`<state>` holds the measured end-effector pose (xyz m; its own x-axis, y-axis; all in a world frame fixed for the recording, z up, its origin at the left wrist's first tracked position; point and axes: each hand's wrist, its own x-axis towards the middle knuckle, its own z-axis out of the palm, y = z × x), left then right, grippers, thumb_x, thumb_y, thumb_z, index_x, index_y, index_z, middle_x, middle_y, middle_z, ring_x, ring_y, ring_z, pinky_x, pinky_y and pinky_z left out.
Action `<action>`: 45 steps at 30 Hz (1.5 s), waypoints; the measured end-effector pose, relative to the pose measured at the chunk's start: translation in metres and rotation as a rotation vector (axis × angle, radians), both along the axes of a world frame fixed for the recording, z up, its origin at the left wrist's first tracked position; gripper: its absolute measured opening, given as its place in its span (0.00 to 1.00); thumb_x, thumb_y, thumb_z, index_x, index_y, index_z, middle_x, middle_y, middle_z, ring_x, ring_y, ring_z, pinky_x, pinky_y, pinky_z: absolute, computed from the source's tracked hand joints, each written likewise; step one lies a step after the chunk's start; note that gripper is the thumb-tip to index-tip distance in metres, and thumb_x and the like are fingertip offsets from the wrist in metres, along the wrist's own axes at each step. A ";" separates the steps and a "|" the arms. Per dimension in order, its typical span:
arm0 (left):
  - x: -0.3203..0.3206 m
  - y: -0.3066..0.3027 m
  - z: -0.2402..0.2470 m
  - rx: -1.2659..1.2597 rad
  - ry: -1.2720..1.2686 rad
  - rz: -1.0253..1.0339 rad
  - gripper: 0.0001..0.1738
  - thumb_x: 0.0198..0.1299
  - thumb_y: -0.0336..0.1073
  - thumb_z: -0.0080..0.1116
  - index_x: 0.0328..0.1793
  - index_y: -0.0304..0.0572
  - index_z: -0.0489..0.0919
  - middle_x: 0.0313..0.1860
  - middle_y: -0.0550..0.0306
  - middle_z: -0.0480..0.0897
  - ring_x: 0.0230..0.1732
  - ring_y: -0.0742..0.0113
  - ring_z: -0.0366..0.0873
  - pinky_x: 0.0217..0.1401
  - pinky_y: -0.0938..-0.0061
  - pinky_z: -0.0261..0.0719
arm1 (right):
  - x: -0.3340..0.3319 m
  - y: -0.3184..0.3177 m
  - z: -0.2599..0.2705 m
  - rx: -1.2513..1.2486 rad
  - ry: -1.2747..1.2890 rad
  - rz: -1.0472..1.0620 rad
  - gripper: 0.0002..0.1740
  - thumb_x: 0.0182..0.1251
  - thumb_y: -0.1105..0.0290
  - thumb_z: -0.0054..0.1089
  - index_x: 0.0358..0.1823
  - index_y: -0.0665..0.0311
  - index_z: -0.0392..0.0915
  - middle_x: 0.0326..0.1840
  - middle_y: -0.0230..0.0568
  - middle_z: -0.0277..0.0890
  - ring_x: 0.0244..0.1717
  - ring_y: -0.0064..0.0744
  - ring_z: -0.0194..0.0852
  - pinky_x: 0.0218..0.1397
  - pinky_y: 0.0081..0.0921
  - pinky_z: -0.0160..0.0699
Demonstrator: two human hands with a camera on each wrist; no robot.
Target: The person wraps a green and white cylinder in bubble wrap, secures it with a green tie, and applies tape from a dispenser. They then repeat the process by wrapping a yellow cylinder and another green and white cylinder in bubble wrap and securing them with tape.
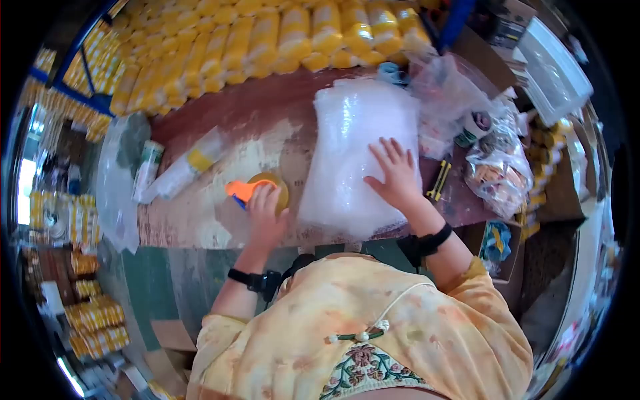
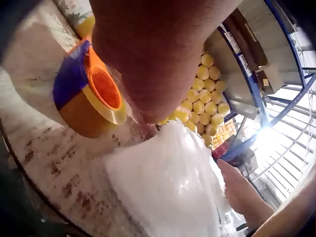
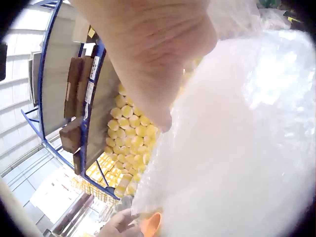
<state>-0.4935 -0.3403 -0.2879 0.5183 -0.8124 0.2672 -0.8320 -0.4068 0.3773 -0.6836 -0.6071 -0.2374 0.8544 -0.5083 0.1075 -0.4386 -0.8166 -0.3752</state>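
Observation:
My left hand is at the near edge of an orange and blue tape dispenser with a wide roll, its fingertips over the orange part. In the left wrist view the dispenser stands beside the hand, whose fingertips are hidden. A thick stack of clear bubble-wrap sheets or bags lies to the right of it. My right hand is spread flat on the stack's right side, fingers apart. The right wrist view shows that palm over the wrap.
Yellow-ended rolls are piled along the table's back. Plastic-wrapped rolls lie at the left. On the right are a yellow and black tool, plastic bags and a box below the table edge.

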 end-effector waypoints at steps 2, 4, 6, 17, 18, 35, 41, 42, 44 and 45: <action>0.005 0.011 -0.007 0.114 0.000 0.076 0.32 0.49 0.39 0.61 0.63 0.45 0.69 0.63 0.48 0.68 0.67 0.45 0.59 0.69 0.54 0.56 | 0.005 0.009 -0.008 0.034 0.085 0.005 0.40 0.53 0.54 0.63 0.69 0.48 0.60 0.74 0.45 0.48 0.76 0.50 0.38 0.72 0.59 0.36; 0.009 0.019 -0.015 0.133 0.034 0.047 0.32 0.48 0.39 0.63 0.63 0.45 0.69 0.63 0.48 0.68 0.67 0.46 0.59 0.69 0.54 0.55 | 0.010 0.021 -0.020 0.002 0.164 0.007 0.41 0.52 0.53 0.63 0.69 0.47 0.59 0.75 0.46 0.45 0.77 0.51 0.35 0.72 0.60 0.35; 0.014 0.016 -0.005 0.142 -0.003 -0.031 0.32 0.49 0.37 0.63 0.63 0.45 0.69 0.64 0.47 0.67 0.68 0.45 0.58 0.70 0.54 0.55 | 0.015 0.032 -0.020 0.025 0.154 -0.039 0.41 0.52 0.53 0.63 0.69 0.47 0.59 0.75 0.46 0.44 0.77 0.51 0.35 0.72 0.59 0.35; 0.007 -0.116 -0.005 -0.003 0.658 -0.297 0.43 0.57 0.40 0.60 0.75 0.48 0.51 0.74 0.32 0.42 0.72 0.36 0.47 0.71 0.54 0.53 | 0.040 0.061 -0.019 -0.031 -0.009 -0.189 0.39 0.52 0.56 0.65 0.67 0.52 0.63 0.71 0.47 0.54 0.73 0.52 0.46 0.70 0.55 0.48; 0.006 -0.122 -0.011 0.070 0.679 -0.248 0.47 0.55 0.42 0.62 0.77 0.52 0.47 0.74 0.29 0.37 0.73 0.35 0.45 0.71 0.56 0.54 | 0.034 0.053 -0.016 -0.069 -0.092 -0.292 0.38 0.52 0.55 0.65 0.67 0.52 0.63 0.72 0.45 0.53 0.72 0.51 0.47 0.69 0.55 0.48; -0.040 -0.144 -0.036 -0.163 1.669 -0.084 0.42 0.66 0.53 0.48 0.75 0.41 0.44 0.70 0.46 0.60 0.65 0.51 0.63 0.68 0.60 0.61 | -0.055 -0.005 -0.063 0.859 -0.747 -0.564 0.56 0.49 0.52 0.69 0.72 0.72 0.47 0.72 0.61 0.50 0.72 0.50 0.51 0.71 0.31 0.53; -0.060 -0.147 -0.031 -0.226 1.192 0.062 0.36 0.64 0.44 0.54 0.74 0.44 0.53 0.73 0.47 0.55 0.71 0.51 0.55 0.71 0.61 0.56 | -0.066 -0.030 -0.074 0.685 -0.332 -0.490 0.52 0.47 0.52 0.68 0.73 0.53 0.50 0.72 0.55 0.51 0.69 0.53 0.55 0.70 0.35 0.57; -0.058 -0.147 -0.027 -0.217 0.900 0.079 0.37 0.62 0.43 0.55 0.74 0.44 0.53 0.73 0.46 0.53 0.71 0.50 0.53 0.71 0.60 0.55 | -0.066 -0.026 -0.075 0.672 -0.351 -0.520 0.51 0.47 0.54 0.69 0.73 0.52 0.51 0.73 0.54 0.49 0.69 0.55 0.55 0.69 0.37 0.59; -0.054 -0.142 -0.010 -0.175 0.317 0.118 0.38 0.59 0.39 0.58 0.74 0.45 0.54 0.74 0.44 0.51 0.73 0.48 0.49 0.73 0.60 0.51 | -0.066 -0.018 -0.050 0.612 -0.389 -0.533 0.51 0.47 0.58 0.69 0.73 0.55 0.50 0.72 0.57 0.50 0.69 0.55 0.54 0.69 0.36 0.58; -0.055 -0.141 0.000 -0.143 0.189 -0.032 0.38 0.58 0.40 0.58 0.73 0.47 0.55 0.74 0.43 0.51 0.74 0.46 0.48 0.73 0.57 0.50 | -0.065 -0.014 -0.043 0.584 -0.407 -0.541 0.52 0.48 0.59 0.69 0.73 0.56 0.49 0.71 0.58 0.50 0.69 0.55 0.54 0.69 0.36 0.58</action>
